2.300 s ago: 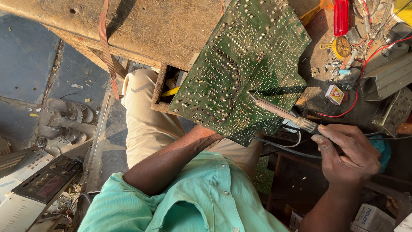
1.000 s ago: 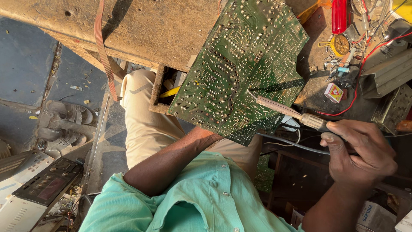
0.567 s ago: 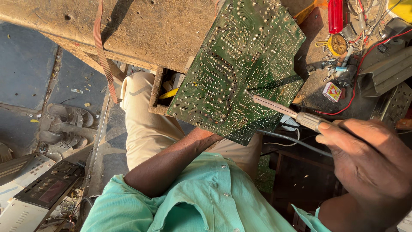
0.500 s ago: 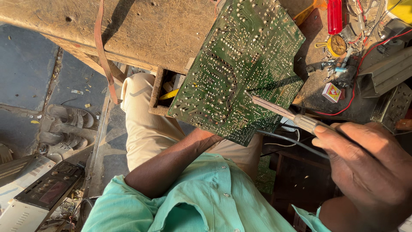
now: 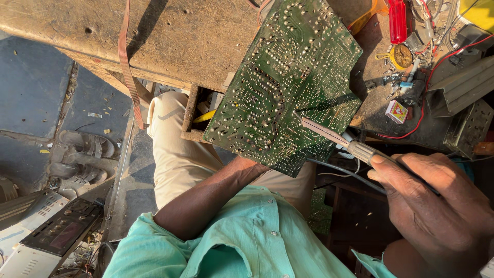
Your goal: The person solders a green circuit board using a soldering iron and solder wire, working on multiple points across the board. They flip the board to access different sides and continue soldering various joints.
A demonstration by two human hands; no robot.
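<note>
Green circuit board (image 5: 288,87), solder side up, is tilting over the near edge of the worn wooden bench (image 5: 170,36), propped from beneath by the left hand, which is hidden behind it, so its grip cannot be told. Right hand (image 5: 437,206) is closing its fingers around a soldering iron (image 5: 339,141), whose tip is touching the board's near right area. A red screwdriver (image 5: 397,20) is lying far right.

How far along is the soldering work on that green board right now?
Done: the circuit board is turned solder side up, propped from below by the left arm; its hand is hidden. In hand: the right hand holds the soldering iron, tip on the board's lower right. Left: cannot tell which joints are finished.
</note>
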